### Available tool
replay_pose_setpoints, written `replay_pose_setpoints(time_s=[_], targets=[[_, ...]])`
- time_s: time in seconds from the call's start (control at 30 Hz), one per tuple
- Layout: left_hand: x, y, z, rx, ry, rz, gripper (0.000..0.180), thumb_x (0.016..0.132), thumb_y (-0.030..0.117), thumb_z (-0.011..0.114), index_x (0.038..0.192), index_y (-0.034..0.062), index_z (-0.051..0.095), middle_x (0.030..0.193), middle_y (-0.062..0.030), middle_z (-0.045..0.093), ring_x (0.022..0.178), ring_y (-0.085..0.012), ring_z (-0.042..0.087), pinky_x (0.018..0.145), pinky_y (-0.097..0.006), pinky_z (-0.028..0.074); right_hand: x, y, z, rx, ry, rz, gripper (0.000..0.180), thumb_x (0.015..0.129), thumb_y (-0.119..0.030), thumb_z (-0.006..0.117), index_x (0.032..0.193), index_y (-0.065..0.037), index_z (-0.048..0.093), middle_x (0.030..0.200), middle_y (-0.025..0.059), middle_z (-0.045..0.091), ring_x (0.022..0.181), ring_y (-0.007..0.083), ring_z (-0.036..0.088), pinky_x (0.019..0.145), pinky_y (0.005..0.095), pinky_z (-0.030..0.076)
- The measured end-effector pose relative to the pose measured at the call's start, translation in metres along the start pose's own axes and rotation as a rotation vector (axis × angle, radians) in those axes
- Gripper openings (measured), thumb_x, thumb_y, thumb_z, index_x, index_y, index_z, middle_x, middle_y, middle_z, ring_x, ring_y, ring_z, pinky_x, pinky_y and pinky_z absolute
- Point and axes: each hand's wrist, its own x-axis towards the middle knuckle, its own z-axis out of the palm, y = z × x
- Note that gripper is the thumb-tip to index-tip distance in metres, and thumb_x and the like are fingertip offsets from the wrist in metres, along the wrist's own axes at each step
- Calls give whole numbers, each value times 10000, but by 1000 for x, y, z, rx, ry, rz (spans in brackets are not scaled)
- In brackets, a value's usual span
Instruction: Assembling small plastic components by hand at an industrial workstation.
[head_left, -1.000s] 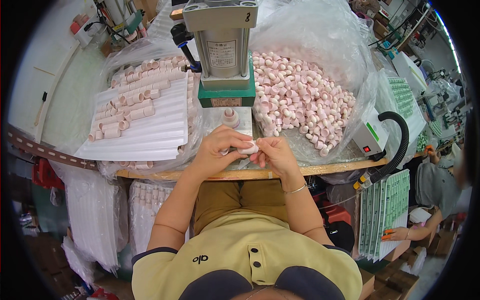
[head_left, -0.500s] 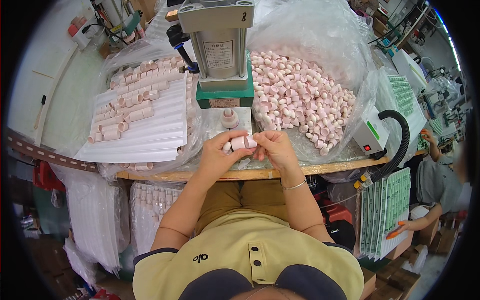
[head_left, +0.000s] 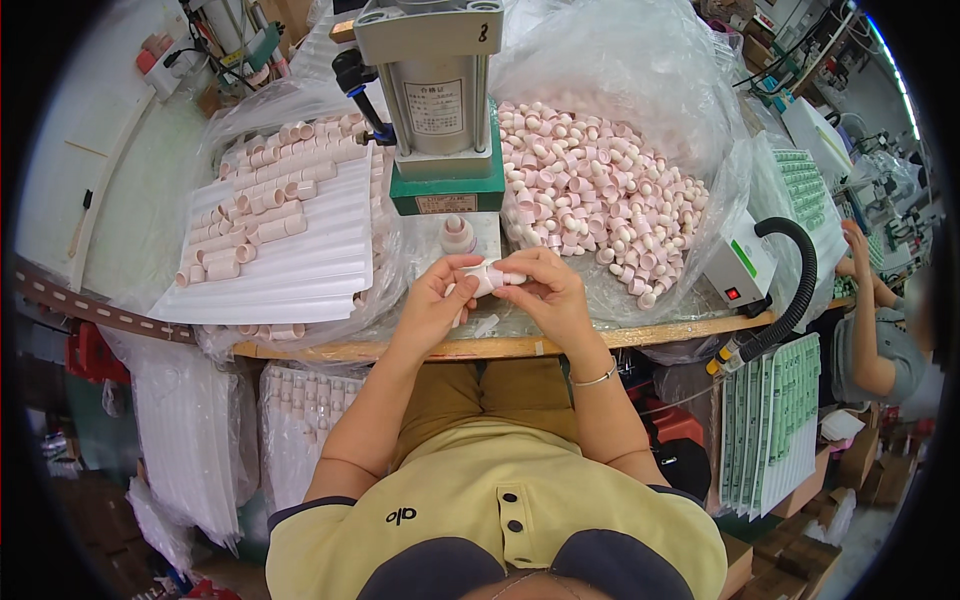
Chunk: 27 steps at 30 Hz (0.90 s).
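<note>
Pale pink tube (head_left: 487, 277) pinched at centre frame, just above the bench edge (head_left: 520, 347).

Gripped at both ends between left hand (head_left: 437, 303) and right hand (head_left: 545, 296), fingers curled shut round it, apparently for fitting end pieces. Smooth, matt plastic, cylindrical. Just above, round peg (head_left: 457, 235) under a grey metal press (head_left: 433, 95). Upper right, heap of rounded pink caps (head_left: 600, 195) in crinkled clear bag; upper left, tubes (head_left: 262, 215) rowed on a ribbed white tray (head_left: 290, 275).

A factory assembly bench, with a pneumatic press (head_left: 435, 100) and bagged heaps of pink caps (head_left: 600, 185).
</note>
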Motion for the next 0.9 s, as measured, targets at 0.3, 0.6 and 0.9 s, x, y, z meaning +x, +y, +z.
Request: replay_pose_setpoints(time_s=[0.3,0.6,0.9], targets=[[-4,9,-6,-47,-22,9,269,808,126,709,1022,13,594,822,-11,606,700,-48,535,618,-188,440,-1,-3,1,-279,-49,-159,251,727,0,722,973,-18,675,846,87,640,705,126,601,589,221,492],[-10,9,-4,354,63,252,371,674,42,791,1008,44,631,858,5,614,778,-63,528,714,-206,448,-8,7,12,188,62,363,170,828,-61,668,934,71,647,744,88,668,582,106,635,515,199,489],[38,13,0,732,532,528,287,700,102,765,946,2,656,835,-100,580,832,-224,562,732,-320,461,24,16,6,-112,221,230,267,749,-122,720,958,28,647,711,54,650,514,58,555,478,204,442]])
